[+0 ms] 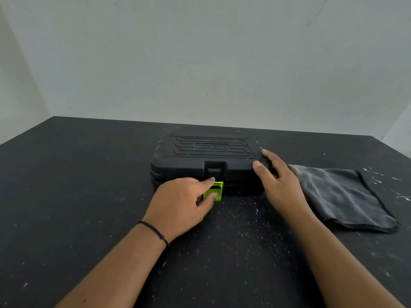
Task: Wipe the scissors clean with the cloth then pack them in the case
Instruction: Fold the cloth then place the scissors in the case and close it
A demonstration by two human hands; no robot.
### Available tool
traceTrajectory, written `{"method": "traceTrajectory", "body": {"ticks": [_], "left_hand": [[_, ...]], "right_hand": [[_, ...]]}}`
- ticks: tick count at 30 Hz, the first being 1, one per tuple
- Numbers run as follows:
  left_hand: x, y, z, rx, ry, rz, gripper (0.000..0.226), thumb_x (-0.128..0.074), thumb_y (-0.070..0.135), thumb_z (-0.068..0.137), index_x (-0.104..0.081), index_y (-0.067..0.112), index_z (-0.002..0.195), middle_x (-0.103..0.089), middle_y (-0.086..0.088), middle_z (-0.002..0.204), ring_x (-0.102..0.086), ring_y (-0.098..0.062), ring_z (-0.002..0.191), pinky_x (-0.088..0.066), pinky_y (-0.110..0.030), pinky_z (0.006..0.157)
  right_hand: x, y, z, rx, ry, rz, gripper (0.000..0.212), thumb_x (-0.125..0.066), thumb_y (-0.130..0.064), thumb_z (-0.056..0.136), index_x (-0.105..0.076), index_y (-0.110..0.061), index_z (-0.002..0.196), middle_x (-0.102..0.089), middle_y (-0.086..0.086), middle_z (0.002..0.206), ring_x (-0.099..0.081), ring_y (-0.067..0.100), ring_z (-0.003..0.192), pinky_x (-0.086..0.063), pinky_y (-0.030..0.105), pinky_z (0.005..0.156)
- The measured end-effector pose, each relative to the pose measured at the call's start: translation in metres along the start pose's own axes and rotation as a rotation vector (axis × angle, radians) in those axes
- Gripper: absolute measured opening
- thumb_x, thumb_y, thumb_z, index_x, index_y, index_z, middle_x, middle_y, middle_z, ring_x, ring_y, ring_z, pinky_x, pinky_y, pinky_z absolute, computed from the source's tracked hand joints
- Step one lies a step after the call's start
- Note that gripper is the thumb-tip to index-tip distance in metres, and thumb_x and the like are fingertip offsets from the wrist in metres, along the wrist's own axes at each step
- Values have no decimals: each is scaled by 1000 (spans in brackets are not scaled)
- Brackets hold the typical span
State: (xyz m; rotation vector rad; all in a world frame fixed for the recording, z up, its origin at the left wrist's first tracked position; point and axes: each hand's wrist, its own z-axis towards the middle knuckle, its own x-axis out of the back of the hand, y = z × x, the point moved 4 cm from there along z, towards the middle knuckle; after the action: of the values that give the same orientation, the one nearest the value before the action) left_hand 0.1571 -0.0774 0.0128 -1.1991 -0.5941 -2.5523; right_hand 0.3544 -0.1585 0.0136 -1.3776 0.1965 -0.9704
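The left hand [178, 201] is pinching the green latch [214, 191] on the closed case [200, 163] while the right hand [278, 181], fingers loosely spread, is steadying its corner beside the cloth [340, 194] on the tabletop [77, 174]; scissors unseen, and the half-caught latch is risking springing open.

Open table [77, 196] left of the case [209, 156] — the cloth [342, 196] crowds its right side.

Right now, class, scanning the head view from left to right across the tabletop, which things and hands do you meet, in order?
Left hand pinching the green latch → right hand resting on the black case's right end → grey cloth lying flat on the table. No scissors are in view.
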Motion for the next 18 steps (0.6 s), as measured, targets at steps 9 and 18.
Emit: {"method": "traceTrajectory", "body": {"ticks": [9,18], "left_hand": [[14,-16,4,4,151,132,55,-60,49,80,-62,17,125,-58,-3,128,-51,-20,121,-33,-42,110],[3,-24,6,51,109,130,48,-72,34,77,-63,25,122,-61,3,129,-56,-19,121,-30,-39,106]], "right_hand": [[-5,2,0,151,-43,-311,42,-48,-34,95,-47,-32,137,-30,-5,153,-18,12,143,-16,41,118],[-26,-43,-35,424,-55,-651,28,-49,-30,89,-61,-15,69,-59,-2,65,-55,15,59,-47,26,54]]}}
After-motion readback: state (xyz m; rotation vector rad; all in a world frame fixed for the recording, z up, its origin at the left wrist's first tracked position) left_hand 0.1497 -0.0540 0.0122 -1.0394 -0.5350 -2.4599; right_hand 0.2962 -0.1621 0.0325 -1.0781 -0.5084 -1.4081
